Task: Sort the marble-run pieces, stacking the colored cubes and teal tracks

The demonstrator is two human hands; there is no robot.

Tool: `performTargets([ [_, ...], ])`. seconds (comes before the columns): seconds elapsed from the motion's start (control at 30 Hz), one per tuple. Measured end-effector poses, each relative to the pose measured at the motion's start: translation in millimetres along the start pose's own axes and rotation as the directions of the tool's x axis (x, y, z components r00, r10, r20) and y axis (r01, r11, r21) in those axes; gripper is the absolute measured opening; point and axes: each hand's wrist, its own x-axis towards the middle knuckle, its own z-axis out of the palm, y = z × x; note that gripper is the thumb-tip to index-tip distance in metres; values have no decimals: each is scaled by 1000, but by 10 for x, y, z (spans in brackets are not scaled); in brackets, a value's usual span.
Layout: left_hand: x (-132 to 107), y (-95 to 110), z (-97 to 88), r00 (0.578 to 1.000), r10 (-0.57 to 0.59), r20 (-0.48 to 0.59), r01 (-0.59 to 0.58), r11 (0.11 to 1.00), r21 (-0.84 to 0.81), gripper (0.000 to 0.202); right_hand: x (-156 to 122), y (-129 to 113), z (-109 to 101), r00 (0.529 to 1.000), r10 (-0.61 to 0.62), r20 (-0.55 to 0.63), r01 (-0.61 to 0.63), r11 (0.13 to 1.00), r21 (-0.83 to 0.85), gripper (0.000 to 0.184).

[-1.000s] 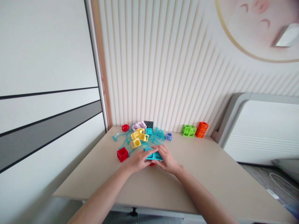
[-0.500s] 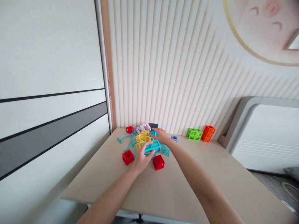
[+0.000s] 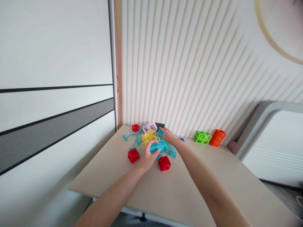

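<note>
My left hand point(image 3: 148, 157) is closed around a joined pair of cyan cube-frame blocks point(image 3: 158, 146), thumb along the near side and fingers over the top. Farther back, my right hand point(image 3: 168, 136) has its thumb and fingers on another cyan cube-frame block point(image 3: 160, 132), partly hidden by the fingers. Just left of these blocks sit several yellow cube-frame blocks point(image 3: 146, 136). Clear teal track pieces point(image 3: 171, 150) lie under and around the pile. Red cube-frame blocks point(image 3: 133, 155) stand close to my left hand, one on each side.
Behind the pile are lilac pieces point(image 3: 149, 127) and a dark block point(image 3: 160, 125) by the ribbed wall. A third red block point(image 3: 135, 127) is at the back left. A blue block point(image 3: 181, 139), green blocks point(image 3: 202, 137) and an orange stack point(image 3: 217, 137) stand along the wall to the right.
The view has shifted, so everything sits a little farther right in the picture. My left hand still holds the cyan pair; my right hand's fingers have closed on the cyan block behind it.
</note>
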Motion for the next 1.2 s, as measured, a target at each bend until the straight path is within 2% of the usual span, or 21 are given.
performTargets([
  [0.27, 22, -14, -6, 1000, 4, -7, -4, 1000, 6, 34, -103, 87, 110, 977, 54, -206, -41, 997, 65, 65],
  [0.67, 12, 39, -5, 1000, 10, -4, -10, 1000, 10, 34, -223, 124, 251, 898, 26, -440, 49, 986, 159, 56],
  [0.87, 24, 41, -15, 1000, -17, -21, 17, 1000, 23, 35, -243, 148, 217, 862, 21, -507, 69, 985, 158, 53],
  [0.97, 41, 38, -15, 998, -15, -57, 17, 999, 32, 35, -271, 151, 140, 826, 0, -563, 87, 988, 127, 51],
  [1.07, 52, 45, -4, 995, -69, -79, 63, 995, -73, 38, -339, 92, 48, 787, 11, -617, 94, 986, 137, 53],
  [1.2, 62, 67, 25, 974, -217, -67, 187, 933, -309, 52, -570, -96, -15, 768, 180, -614, 59, 936, 347, 59],
])
